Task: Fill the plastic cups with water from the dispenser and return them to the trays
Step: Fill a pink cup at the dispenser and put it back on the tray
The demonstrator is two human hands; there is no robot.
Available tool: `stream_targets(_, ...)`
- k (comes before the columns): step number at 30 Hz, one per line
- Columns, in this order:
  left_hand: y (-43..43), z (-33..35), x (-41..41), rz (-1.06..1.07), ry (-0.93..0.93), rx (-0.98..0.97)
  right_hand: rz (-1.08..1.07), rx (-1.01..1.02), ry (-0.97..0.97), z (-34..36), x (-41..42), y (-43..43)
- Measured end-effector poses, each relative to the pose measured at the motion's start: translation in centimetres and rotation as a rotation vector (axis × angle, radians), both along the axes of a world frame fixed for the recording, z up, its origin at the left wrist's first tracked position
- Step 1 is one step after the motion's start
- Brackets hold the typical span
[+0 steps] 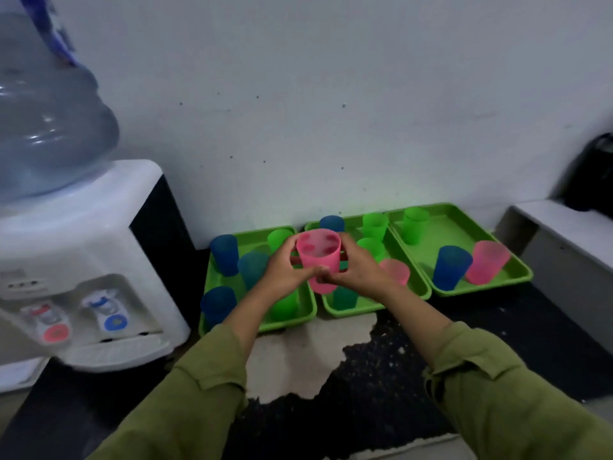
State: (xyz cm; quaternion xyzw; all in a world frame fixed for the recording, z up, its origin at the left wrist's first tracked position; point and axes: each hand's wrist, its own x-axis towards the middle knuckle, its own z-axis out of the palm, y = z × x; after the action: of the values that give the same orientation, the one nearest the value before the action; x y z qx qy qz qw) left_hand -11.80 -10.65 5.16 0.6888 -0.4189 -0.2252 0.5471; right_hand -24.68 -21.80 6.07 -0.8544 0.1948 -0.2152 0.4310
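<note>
Seen from the head camera, a person in olive-green sleeves [205,386] holds an upright pink cup [319,260] in both hands, above the seam between two green trays on the floor [381,380]. The left hand [285,272] wraps the cup's left side and the right hand [356,272] its right. Each grip is curled close round the wall, with the thumbs meeting on the near side. Dark spots show through the translucent wall below the rim, and it cannot be told whether the cup holds water. The left tray [300,319] carries three blue cups [225,255] and two green cups [280,240]. The middle tray [348,312] holds a blue cup at the back [331,223], two green ones [374,225], a pale pink cup [394,272] just beside the right wrist, and a teal cup [345,297] partly hidden under the hands. In the right tray [454,234] a green cup [414,225] stands at the back, with a blue cup [451,267] and a pink cup [487,262] touching at the front. Left of the trays, against the white wall [331,94], stands a white water dispenser [99,247]. It is topped by a large bottle [43,127] and has a red tap [49,322] and a blue tap [111,315] above a drip grille [116,351]. A pale worn patch [292,363] marks the dark floor. A black object [593,171] sits on a ledge [557,220] at far right.
</note>
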Motion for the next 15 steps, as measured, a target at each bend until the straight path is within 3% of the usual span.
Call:
stream_targets(7,-9.2,0.8,-0.9,-0.109,0.112,-0.042,-0.161,0.010,-0.059,1.0,-2.2,-7.6)
stream_targets(15,-18.6,-0.9,-2.8,-0.098,0.100,0.134,-0.304,0.004,-0.034,0.6,-5.2,-19.3)
